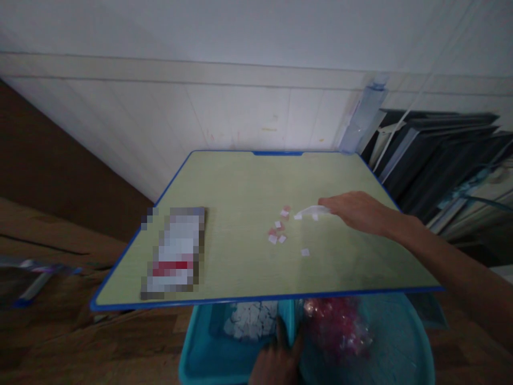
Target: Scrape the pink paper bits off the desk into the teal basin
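Note:
My right hand (358, 212) is over the right side of a pale green, blue-edged table (240, 187). Its closed fingers hold a thin translucent white plastic piece (315, 209), flat and pointing left; its exact kind I cannot make out. By its tip lie several small white squares (273, 239) and pinkish bits (287, 208). Below the table's front edge, my left hand (276, 361) is dark and partly cut off. Its fingers straddle the rim of a teal tray (188, 342), which holds a pile of white pieces (252, 319).
A pixelated flat object (176, 251) with a red band lies on the table's left. A round teal basin (417, 342) holds a shiny red plastic bag (336, 326). Behind stand a clear bottle (363, 120) and dark panels (433, 155); the white wall (248, 115) borders the table's back.

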The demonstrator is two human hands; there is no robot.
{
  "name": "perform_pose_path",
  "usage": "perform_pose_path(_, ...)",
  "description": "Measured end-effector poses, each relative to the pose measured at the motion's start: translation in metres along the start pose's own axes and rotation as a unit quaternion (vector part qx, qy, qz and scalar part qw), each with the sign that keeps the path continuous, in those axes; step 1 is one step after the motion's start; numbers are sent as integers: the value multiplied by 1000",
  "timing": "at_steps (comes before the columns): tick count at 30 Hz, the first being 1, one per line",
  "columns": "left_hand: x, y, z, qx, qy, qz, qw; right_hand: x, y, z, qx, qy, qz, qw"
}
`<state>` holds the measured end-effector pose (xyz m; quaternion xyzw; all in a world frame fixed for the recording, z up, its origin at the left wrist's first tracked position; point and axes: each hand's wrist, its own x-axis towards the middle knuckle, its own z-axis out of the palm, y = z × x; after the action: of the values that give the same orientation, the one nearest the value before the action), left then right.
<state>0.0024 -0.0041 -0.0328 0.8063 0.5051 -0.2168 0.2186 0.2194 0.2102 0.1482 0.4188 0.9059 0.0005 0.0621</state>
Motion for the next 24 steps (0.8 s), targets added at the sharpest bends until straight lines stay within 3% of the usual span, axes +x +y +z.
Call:
perform_pose_path(9,-14,0,-9,1,70,17,997,-38,-60,7,51,18,-71,996)
perform_pose_path(13,-14,0,-9,12,77,25,997,-38,-42,2,61,-8,25,998)
perform_pose_path(15,-13,0,-7,15,83,26,996,-37,-25,3,113,-18,65,991)
perform_pose_path(19,-12,0,-5,13,92,27,995,-36,-9,13,266,-41,54,962)
perform_pose_path(24,-14,1,-4,-1,108,31,994,-31,-33,19,359,-65,57,929)
